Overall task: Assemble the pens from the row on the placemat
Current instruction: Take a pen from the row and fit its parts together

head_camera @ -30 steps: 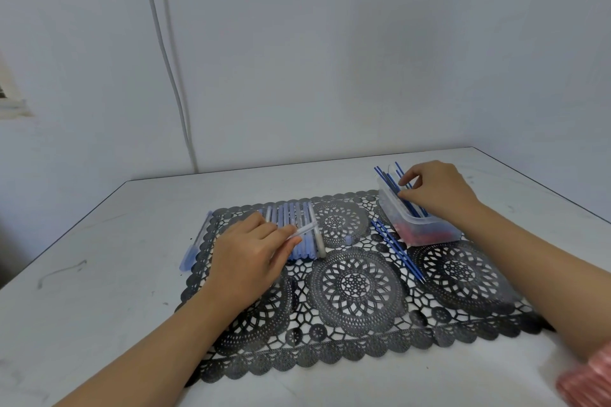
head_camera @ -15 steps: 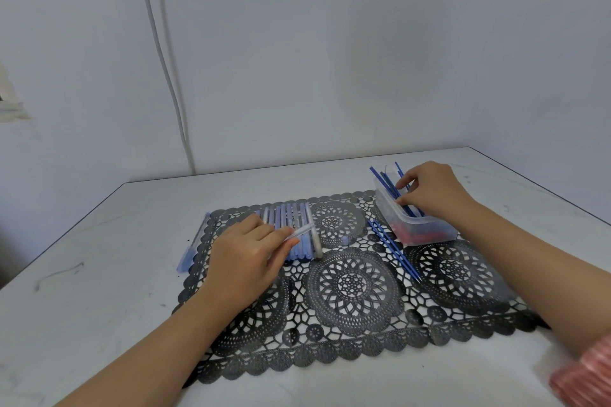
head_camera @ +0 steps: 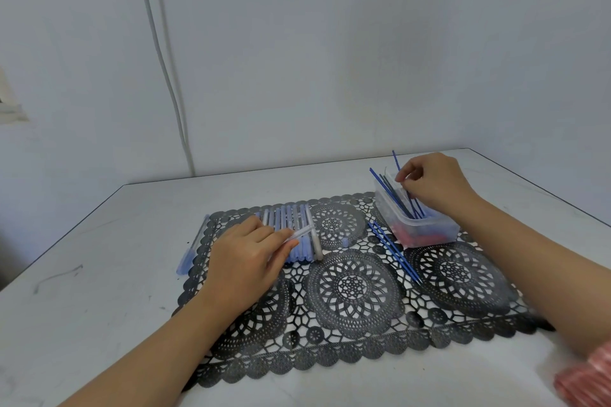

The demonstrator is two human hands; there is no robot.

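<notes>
A row of blue and clear pens [head_camera: 291,228] lies at the back left of the black lace placemat [head_camera: 353,287]. My left hand [head_camera: 246,258] rests over the row's near end and pinches a clear pen barrel [head_camera: 299,233] that points up and right. My right hand [head_camera: 433,183] pinches a thin blue refill [head_camera: 396,160] above a clear plastic tub [head_camera: 418,225] that holds several more refills and red parts at its bottom. Two loose blue refills [head_camera: 393,251] lie on the placemat left of the tub.
One finished blue pen [head_camera: 191,248] lies off the placemat's left edge on the white table [head_camera: 99,274]. A small blue cap [head_camera: 345,242] sits right of the row. A cable [head_camera: 165,59] runs down the wall behind. A red-striped sleeve [head_camera: 588,377] shows at bottom right.
My right hand has risen from the tub, lifting one blue refill upward. My left hand still holds the clear barrel in about the same place.
</notes>
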